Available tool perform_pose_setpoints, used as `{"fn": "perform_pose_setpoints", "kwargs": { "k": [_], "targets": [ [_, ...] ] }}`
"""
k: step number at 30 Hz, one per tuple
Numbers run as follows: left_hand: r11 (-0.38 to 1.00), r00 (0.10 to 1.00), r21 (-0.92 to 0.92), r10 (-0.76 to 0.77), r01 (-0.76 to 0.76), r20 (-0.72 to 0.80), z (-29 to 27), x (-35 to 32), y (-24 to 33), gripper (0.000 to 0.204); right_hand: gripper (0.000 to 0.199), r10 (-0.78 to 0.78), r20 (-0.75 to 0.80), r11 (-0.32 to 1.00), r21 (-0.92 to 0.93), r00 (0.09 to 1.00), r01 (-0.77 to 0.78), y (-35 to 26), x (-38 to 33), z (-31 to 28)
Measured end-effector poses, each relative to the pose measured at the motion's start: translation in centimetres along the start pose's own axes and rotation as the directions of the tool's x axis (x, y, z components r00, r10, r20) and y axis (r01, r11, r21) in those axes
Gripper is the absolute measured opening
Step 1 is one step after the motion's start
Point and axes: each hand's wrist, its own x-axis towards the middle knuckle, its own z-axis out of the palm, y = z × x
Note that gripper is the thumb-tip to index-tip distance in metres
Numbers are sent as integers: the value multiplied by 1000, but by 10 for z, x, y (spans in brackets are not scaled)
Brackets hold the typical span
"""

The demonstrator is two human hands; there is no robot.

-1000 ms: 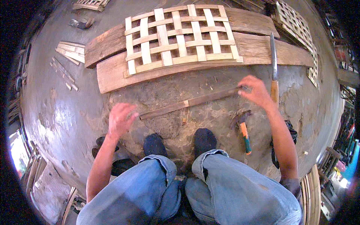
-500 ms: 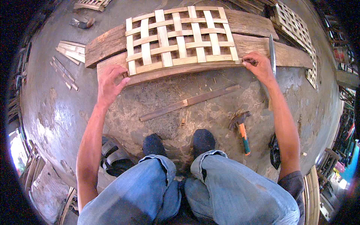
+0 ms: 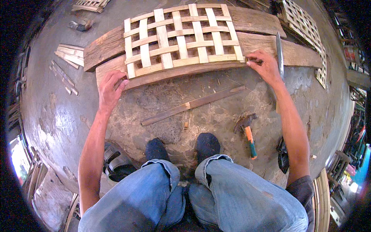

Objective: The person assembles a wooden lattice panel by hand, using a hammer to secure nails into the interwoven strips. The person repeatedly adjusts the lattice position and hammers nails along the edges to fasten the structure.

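Observation:
A pale woven panel of flat bamboo strips [image 3: 180, 41], an open lattice, lies over two thick wooden boards [image 3: 257, 44]. At its near left corner my left hand [image 3: 110, 91] has thumb and fingers bent together on the edge. My right hand [image 3: 266, 69] pinches at the near right corner, where the lowest strip ends. The fingers hide exactly what lies between their tips. Just beyond my right hand a long blade [image 3: 279, 56] stands against the boards.
A hammer [image 3: 249, 140] with an orange and green handle and a dark wooden strip [image 3: 193, 103] lie on the floor near my feet. Bamboo slats [image 3: 69, 55] rest at left, beside thinner strips [image 3: 65, 78]. More woven panels [image 3: 303, 29] are stacked at far right.
The woven panel has shifted slightly left on the boards, and my left hand has moved left with it. My right fingertips are now closer to its near right corner. The view has shifted a little.

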Motion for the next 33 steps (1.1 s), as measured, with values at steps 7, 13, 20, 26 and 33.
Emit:
{"fn": "perform_pose_setpoints", "kwargs": {
  "k": [7, 13, 20, 26, 33],
  "targets": [
    [1000, 1000, -9, -26, 26, -8, 1, -1, 4, 26, 29, 81, -10, 997, -7, 997, -81, 0, 3, 3],
    [998, 998, 28, -60, 61, -9, 1, -6, -2, 29, 34, 45, -33, 998, -44, 998, -47, -7, 3, 3],
    [993, 994, -54, -99, 101, 41, -2, -3, -5, 31, 41, 91, -12, 993, -79, 996, -92, -3, -1, 1],
    [999, 999, -28, -39, 39, 4, -6, -4, -3, 28, 37, 13, -30, 995, -99, 999, -16, 0, 2, 3],
    [999, 999, -40, -33, 33, 1, -5, -4, -4, 30, 37, 72, -30, 992, -105, 997, -75, -7, 2, 0]
  ]
}}
